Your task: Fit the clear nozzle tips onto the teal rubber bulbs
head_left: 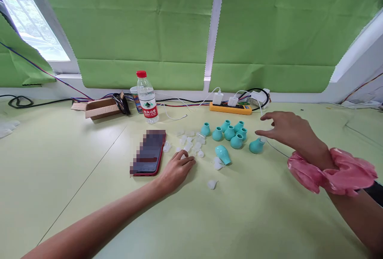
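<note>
My left hand [176, 171] rests on the pale green table [89, 179], fingertips on a small clear plastic cap [183, 156] at the edge of a scatter of several clear caps [191, 143]. My right hand [287, 129], a pink scrunchie [332, 171] on its wrist, hovers open just above a teal bulb [255, 146] that has a clear cap fitted. Several teal bulbs [229, 131] stand in a cluster to its left. One teal bulb [223, 154] lies on its side.
A red-cased phone [149, 153] lies beside my left hand. Behind stand a water bottle [147, 99], a cardboard box [100, 108] and an orange power strip [230, 108] with chargers and cables. Green blinds cover the windows.
</note>
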Demonstrator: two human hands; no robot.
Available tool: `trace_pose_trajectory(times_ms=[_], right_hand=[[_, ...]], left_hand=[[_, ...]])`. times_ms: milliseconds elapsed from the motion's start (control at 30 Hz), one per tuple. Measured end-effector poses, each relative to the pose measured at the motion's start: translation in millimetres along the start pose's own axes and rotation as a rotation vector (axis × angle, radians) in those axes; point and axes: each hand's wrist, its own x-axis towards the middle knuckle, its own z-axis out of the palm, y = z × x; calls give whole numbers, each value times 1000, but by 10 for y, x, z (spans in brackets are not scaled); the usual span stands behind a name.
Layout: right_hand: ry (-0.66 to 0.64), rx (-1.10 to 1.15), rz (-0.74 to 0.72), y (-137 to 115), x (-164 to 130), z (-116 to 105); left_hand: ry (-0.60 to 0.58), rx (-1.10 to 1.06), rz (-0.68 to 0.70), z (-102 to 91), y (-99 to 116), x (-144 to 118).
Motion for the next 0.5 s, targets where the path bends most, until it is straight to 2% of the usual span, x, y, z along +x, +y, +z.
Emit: trace_pose_trajectory(times_ms=[100,133,167,267,333,400,500], right_hand=[[303,172,-139,-308,-209,-43],[333,274,-254,-431,-283,-9],[319,366,-391,-557,-354,47],[101,466,-695,-915,-504,283],[3,460,-761,-1101,-525,431],[-35,419,-779,-1227,-488,535],[-80,327,-782,-1320,-397,625]], left_hand=[[37,3,3,-1,-4,-5],[46,-3,3,-4,-2,-3],[54,-12,4,-9,1,2],[58,-11,-31,-28,24,22],[44,30,-101,-45,45,37],[10,67,-161,-61,62,49],[-26,73,-172,-71,65,55]])
